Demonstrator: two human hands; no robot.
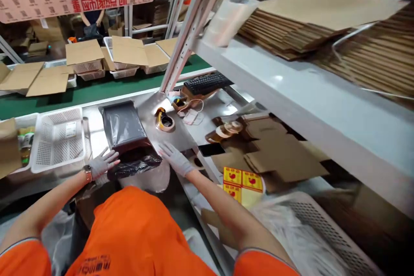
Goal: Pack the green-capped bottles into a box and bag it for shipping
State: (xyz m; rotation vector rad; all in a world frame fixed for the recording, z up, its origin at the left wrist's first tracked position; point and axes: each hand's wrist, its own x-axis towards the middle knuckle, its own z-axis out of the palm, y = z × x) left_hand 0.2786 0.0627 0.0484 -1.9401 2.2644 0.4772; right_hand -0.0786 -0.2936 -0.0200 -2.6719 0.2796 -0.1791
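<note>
A black plastic bag (127, 138) is being flattened on the counter (168, 136), its crumpled near end pressed by the left hand (101, 163) with fingers spread, the right hand (174, 158) flat just beside, nothing gripped.

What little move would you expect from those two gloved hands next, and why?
Probably pressing the loose end of the dark plastic bag flat. The left hand lies open at its crumpled near edge, and the right hand rests flat on the metal table just beside that edge. Neither hand holds anything, and the far part of the bag already lies smooth.
</note>
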